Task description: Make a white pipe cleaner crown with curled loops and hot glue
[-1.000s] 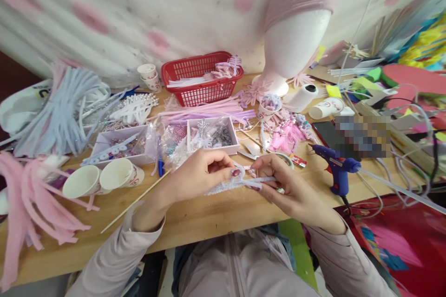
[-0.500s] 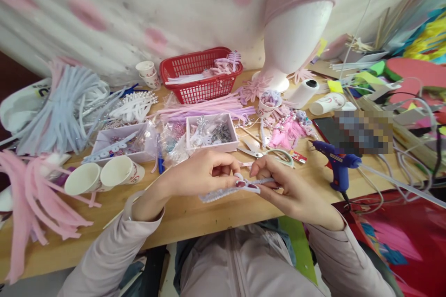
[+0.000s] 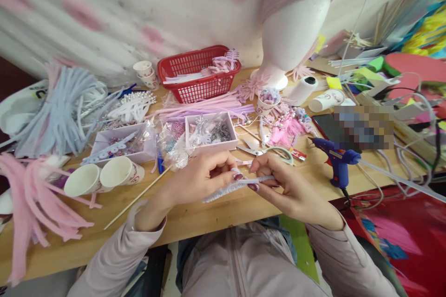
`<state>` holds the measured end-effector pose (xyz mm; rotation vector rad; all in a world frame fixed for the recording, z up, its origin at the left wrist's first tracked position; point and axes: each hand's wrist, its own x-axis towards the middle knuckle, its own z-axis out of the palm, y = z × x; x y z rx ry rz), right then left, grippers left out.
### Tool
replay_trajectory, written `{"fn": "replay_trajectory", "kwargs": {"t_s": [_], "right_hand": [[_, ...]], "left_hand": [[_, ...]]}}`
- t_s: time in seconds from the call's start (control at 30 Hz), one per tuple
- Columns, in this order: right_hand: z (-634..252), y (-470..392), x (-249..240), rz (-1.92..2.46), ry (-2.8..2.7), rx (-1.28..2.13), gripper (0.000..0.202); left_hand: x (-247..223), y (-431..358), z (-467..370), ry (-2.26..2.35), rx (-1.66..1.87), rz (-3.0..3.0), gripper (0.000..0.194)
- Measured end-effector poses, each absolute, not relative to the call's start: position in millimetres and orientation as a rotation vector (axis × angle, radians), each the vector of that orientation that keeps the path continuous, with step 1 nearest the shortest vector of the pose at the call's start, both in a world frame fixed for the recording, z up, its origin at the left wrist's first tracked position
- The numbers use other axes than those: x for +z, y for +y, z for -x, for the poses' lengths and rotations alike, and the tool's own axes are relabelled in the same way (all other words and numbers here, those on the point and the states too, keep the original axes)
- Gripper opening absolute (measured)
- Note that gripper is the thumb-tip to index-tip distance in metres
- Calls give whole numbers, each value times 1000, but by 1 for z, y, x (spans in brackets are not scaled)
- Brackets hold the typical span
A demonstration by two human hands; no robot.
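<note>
My left hand (image 3: 205, 176) pinches a pale lilac fuzzy strip (image 3: 228, 188) between thumb and fingers, above the front part of the wooden table. The strip's ribbed end hangs out below my left fingers, toward the left. My right hand (image 3: 284, 185) holds the strip's other end between thumb and fingertips. Both sets of fingertips are close together, a small gap apart. Just behind my hands, scissors with pale green handles (image 3: 281, 154) lie on the table. A lilac box of silver pieces (image 3: 211, 145) stands beyond my left hand.
Blue glue gun (image 3: 337, 162) and its cord sit right of my right hand. Two paper cups (image 3: 82, 181), pink fuzzy stems (image 3: 38, 199) and a thin stick (image 3: 135, 198) lie left. Behind stand a red basket (image 3: 198, 90) and a white mannequin head (image 3: 294, 32).
My right thumb has shifted along the strip, and the strip has turned slightly between my fingers. The thin stick at the left now shows more fully. The whole view has shifted a little.
</note>
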<state>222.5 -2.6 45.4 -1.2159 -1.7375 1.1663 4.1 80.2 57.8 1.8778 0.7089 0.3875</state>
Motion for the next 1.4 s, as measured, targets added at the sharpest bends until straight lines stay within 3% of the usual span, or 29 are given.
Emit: {"fn": "replay_trajectory", "kwargs": {"t_s": [0.4, 0.57, 0.73, 0.93, 1.07, 1.4], "right_hand": [[-224, -4, 43, 1268, -1816, 1128, 15], [-224, -2, 41, 1285, -1743, 965, 15], [-219, -3, 34, 1274, -1638, 943, 16], [-210, -4, 31, 1263, -1602, 759, 13], [-210, -5, 25, 1249, -1616, 664, 9], [-208, -7, 7, 1188, -1595, 612, 15]], "left_hand": [[56, 80, -4, 725, 417, -1879, 17], [63, 74, 22, 935, 822, -1905, 29], [50, 39, 34, 1306, 1148, -1556, 10], [13, 13, 43, 1390, 1621, -996, 19], [13, 19, 53, 1261, 1640, -1044, 31], [27, 30, 30, 1220, 1637, -914, 39]]}}
